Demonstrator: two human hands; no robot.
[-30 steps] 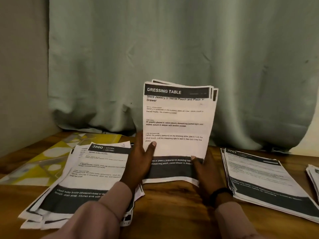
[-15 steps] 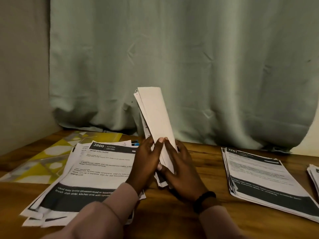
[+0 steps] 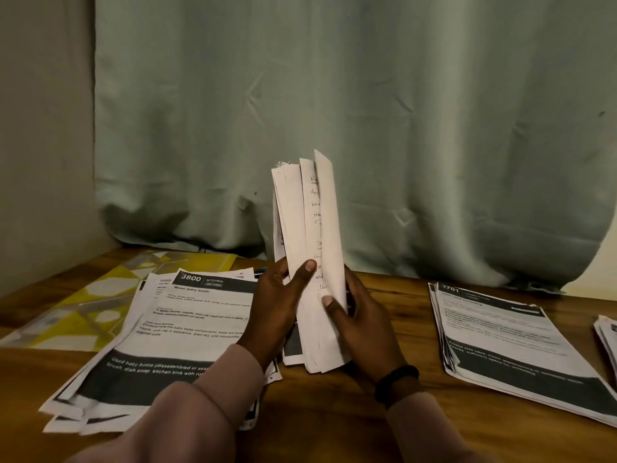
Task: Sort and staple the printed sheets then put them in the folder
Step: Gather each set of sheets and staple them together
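Hands: left hand (image 3: 278, 309) and right hand (image 3: 362, 324) were closed around a sheaf of sheets (image 3: 309, 262).
Sheaf: was held upright, lower edge near the bench (image 3: 334, 426).

A pale green fabric curtain (image 3: 367, 128) hangs in soft creased folds down to the back edge of a brown, wood-grained table (image 3: 334, 412), with a plain beige wall (image 3: 43, 145) at the left and a strip of lighter, cream wall (image 3: 597, 279) at the far right in dim light.
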